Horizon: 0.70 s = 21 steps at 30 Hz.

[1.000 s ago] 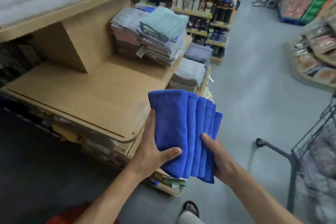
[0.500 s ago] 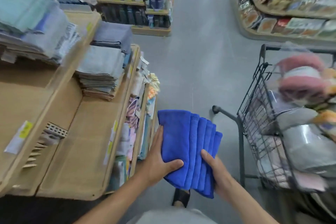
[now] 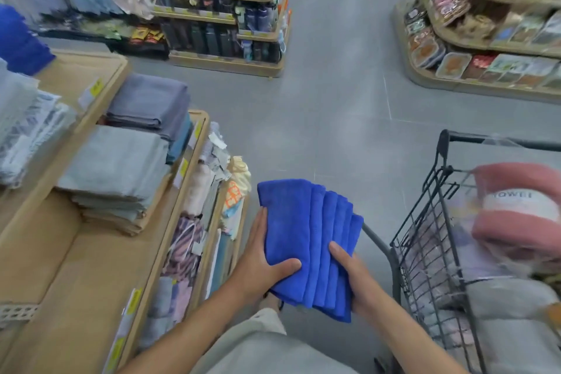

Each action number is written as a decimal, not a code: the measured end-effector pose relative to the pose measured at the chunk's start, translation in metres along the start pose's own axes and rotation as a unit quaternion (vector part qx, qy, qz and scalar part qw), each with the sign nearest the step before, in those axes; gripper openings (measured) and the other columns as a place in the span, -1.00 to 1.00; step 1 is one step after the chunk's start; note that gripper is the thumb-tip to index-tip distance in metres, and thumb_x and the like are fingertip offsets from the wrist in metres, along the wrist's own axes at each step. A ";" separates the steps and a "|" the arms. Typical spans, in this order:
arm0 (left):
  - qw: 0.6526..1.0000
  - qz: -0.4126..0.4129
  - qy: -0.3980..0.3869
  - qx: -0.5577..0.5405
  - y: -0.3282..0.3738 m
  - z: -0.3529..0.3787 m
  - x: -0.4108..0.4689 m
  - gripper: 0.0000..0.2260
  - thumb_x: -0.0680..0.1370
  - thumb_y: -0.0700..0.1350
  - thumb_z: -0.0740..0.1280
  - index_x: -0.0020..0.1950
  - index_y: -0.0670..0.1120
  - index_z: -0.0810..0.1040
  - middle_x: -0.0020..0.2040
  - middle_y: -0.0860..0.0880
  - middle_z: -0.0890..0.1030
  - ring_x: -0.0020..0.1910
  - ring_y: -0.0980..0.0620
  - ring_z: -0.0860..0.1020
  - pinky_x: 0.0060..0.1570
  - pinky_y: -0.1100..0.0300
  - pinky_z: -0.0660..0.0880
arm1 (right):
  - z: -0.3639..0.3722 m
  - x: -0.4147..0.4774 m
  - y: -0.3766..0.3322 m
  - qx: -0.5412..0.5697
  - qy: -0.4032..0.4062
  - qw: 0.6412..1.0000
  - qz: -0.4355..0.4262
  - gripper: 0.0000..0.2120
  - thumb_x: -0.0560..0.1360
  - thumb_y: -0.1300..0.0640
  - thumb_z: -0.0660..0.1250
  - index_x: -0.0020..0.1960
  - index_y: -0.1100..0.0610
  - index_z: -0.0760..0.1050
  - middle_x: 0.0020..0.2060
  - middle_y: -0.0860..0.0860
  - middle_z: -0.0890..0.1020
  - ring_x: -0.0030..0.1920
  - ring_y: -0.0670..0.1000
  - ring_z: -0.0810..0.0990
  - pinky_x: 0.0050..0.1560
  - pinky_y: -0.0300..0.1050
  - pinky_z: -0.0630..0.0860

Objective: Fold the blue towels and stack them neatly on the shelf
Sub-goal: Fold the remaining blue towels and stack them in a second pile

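A fanned stack of folded blue towels (image 3: 306, 231) is held upright in front of me, above the grey floor. My left hand (image 3: 261, 261) grips its left edge, thumb laid across the front. My right hand (image 3: 352, 273) holds the lower right side, thumb on the front layers. The wooden shelf (image 3: 54, 276) lies to my left, with a bare stretch of board near me. More blue cloth (image 3: 18, 42) sits at the far left on the upper tier.
Grey folded towels (image 3: 121, 167) and darker grey ones (image 3: 151, 103) are stacked on the shelf. A black wire cart (image 3: 425, 240) with a pink towel roll (image 3: 516, 206) stands at my right. Product racks (image 3: 227, 9) line the aisle ahead.
The view has swung right, away from the shelf toward the aisle and the cart. Both hands keep the same hold on the blue towels, which stay fanned.
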<state>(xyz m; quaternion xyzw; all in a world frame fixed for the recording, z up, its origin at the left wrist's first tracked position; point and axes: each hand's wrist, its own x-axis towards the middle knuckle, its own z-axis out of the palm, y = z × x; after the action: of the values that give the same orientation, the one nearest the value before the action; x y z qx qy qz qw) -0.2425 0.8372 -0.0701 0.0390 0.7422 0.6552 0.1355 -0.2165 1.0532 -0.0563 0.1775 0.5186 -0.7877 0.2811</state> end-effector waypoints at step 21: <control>0.999 0.041 -0.008 0.003 0.082 -0.046 0.462 -0.12 0.30 0.34 0.53 0.47 0.48 0.07 0.44 0.46 0.24 0.45 0.35 0.29 0.24 0.53 0.31 | -0.061 0.326 -0.320 -0.034 0.040 0.997 -0.049 -0.46 0.47 -0.22 0.49 0.38 -0.03 0.54 0.33 0.15 0.61 0.33 0.19 0.59 0.17 -0.02 0.62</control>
<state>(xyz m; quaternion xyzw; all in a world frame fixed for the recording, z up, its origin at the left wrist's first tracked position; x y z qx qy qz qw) -0.7076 0.9131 -0.0535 0.0748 0.7408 0.6576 0.1145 -0.6719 1.1217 -0.0374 0.1739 0.5639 -0.7747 0.2273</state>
